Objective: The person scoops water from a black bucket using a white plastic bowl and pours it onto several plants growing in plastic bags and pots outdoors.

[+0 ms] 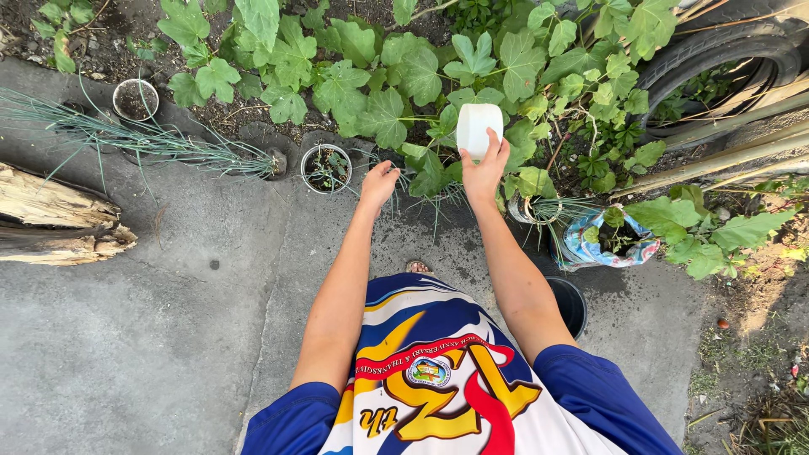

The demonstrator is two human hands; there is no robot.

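Head view, right hand: the right hand [483, 171] grips a white plastic cup [478, 128] from below, fingers wrapped round its lower part, arm stretched out over the plants.
Cup position: it's up above the broad green squash-like leaves [383, 114], tipped away from the person, so its mouth can't be seen; whether anything is pouring, I can't tell.
Left hand: the left hand [378, 183] grasps nothing, fingers loosely curled and pointing down, hovering just over the thin grassy blades [425, 195] at the edge of the bed, close beside the right wrist.
Nearest pots: a small round pot with a seedling [326, 168] sits just left of the left hand; another soil-filled pot [135, 99] stands well apart, far left.
Right side: a plant in a colourful printed bag [605, 244] and a dark bucket [568, 305] sit near the right forearm.
Ground: grey concrete path [152, 329], with a split log [55, 221] at the left edge.
Background: old tyres [733, 63] top right.
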